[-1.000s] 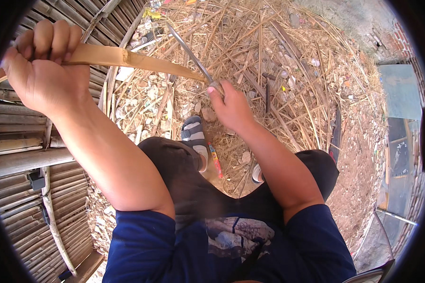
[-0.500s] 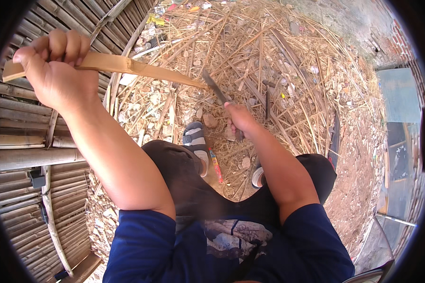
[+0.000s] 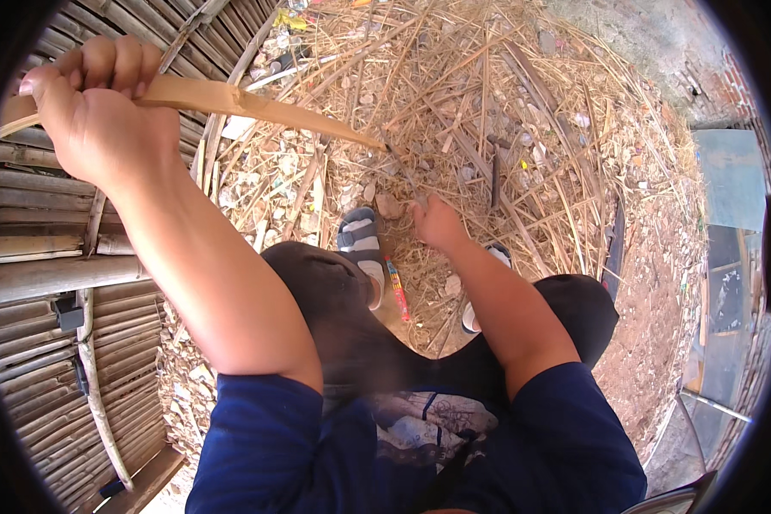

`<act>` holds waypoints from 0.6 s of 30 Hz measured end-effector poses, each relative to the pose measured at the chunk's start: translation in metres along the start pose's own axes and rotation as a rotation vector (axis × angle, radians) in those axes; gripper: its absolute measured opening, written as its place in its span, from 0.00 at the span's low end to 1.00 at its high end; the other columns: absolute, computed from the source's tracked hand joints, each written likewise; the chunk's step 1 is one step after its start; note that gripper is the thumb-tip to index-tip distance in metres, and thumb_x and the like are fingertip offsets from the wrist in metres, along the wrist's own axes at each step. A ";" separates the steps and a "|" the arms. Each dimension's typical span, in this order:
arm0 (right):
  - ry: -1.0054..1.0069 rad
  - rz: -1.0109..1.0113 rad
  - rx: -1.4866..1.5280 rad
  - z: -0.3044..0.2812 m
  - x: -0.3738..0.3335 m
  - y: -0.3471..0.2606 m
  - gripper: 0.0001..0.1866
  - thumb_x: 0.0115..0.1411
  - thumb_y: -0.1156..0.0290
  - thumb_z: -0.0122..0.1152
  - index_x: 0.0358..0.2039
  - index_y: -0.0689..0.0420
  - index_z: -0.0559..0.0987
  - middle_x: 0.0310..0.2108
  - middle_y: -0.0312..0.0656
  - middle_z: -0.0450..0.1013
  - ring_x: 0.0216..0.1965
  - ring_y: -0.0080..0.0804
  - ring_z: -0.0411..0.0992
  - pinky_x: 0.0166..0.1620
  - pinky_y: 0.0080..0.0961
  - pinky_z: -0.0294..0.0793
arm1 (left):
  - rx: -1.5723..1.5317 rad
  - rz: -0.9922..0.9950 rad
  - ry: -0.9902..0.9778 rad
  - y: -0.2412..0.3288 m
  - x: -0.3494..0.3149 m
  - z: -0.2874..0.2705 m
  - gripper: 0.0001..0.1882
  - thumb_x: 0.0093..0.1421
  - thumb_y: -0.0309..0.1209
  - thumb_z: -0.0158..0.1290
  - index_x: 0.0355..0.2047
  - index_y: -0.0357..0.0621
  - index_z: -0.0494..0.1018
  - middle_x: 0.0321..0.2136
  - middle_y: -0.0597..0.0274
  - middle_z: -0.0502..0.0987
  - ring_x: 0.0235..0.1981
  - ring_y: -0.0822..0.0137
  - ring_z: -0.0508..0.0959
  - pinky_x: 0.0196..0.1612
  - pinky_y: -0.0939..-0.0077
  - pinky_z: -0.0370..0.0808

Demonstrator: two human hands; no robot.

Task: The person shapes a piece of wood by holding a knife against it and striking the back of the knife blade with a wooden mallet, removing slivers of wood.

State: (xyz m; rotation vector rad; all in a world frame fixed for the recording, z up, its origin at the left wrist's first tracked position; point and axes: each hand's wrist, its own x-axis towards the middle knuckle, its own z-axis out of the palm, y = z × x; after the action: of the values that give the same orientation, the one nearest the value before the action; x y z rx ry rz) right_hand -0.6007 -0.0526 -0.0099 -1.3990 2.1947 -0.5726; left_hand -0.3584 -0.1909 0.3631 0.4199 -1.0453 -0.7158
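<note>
1. Lowered since earlier: right hand (image 3: 437, 221), fist clenched on knife (image 3: 400, 169) handle, near the sandalled foot (image 3: 361, 248).
2. Left hand (image 3: 94, 111) grips bamboo strip (image 3: 257, 107), raised over straw litter (image 3: 488, 111).

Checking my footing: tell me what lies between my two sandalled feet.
In the head view, a slim red-and-yellow stick-like object lies on straw litter between the left sandal and right sandal.

The knife blade (image 3: 396, 163) is blurred, its edge hard to trace. The right hand (image 3: 437, 223) hides its handle. The left hand (image 3: 94, 120) covers part of the bamboo strip (image 3: 257, 107).
</note>
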 end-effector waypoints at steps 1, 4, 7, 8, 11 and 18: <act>-0.097 0.153 0.186 -0.001 0.001 -0.001 0.25 0.69 0.50 0.54 0.46 0.65 0.72 0.28 0.58 0.78 0.30 0.62 0.77 0.35 0.53 0.75 | 0.005 -0.003 0.000 0.000 0.001 -0.002 0.21 0.75 0.45 0.39 0.27 0.46 0.55 0.20 0.67 0.49 0.20 0.70 0.52 0.26 0.73 0.54; -0.260 0.385 0.537 -0.047 0.007 -0.048 0.25 0.69 0.50 0.55 0.45 0.64 0.72 0.27 0.58 0.77 0.28 0.60 0.77 0.34 0.51 0.75 | 0.011 -0.005 0.031 -0.001 0.001 -0.005 0.21 0.75 0.45 0.38 0.27 0.46 0.54 0.20 0.66 0.50 0.20 0.70 0.52 0.26 0.72 0.53; -0.139 0.140 0.484 -0.058 0.005 -0.069 0.28 0.69 0.52 0.54 0.53 0.68 0.71 0.29 0.59 0.78 0.32 0.63 0.78 0.36 0.50 0.76 | 0.009 0.004 0.019 -0.002 -0.003 0.001 0.20 0.75 0.43 0.40 0.28 0.46 0.54 0.20 0.66 0.50 0.20 0.70 0.51 0.25 0.72 0.53; -0.036 0.001 0.441 -0.056 0.001 -0.078 0.27 0.70 0.52 0.54 0.53 0.67 0.70 0.29 0.59 0.78 0.33 0.62 0.78 0.36 0.51 0.76 | 0.019 0.009 0.012 -0.001 -0.001 -0.002 0.19 0.75 0.42 0.40 0.28 0.46 0.53 0.20 0.66 0.50 0.20 0.70 0.51 0.26 0.72 0.54; 0.100 -0.204 0.273 -0.032 -0.007 -0.065 0.23 0.70 0.52 0.53 0.47 0.64 0.70 0.27 0.61 0.77 0.30 0.64 0.77 0.35 0.54 0.74 | 0.065 0.023 0.035 0.001 0.003 -0.012 0.17 0.74 0.38 0.39 0.28 0.46 0.53 0.20 0.66 0.51 0.20 0.70 0.51 0.25 0.72 0.54; 0.033 -0.028 -0.004 0.022 -0.004 0.014 0.20 0.72 0.53 0.51 0.41 0.61 0.69 0.26 0.62 0.76 0.28 0.65 0.76 0.34 0.54 0.75 | 0.081 0.030 0.120 -0.004 0.003 -0.006 0.14 0.75 0.33 0.35 0.29 0.44 0.55 0.20 0.66 0.53 0.20 0.70 0.52 0.25 0.72 0.54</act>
State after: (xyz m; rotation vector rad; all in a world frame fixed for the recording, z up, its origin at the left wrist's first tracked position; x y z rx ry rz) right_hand -0.5959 -0.0455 -0.0350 -1.4349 2.2064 -0.6059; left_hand -0.3531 -0.1959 0.3596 0.5099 -0.9680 -0.6160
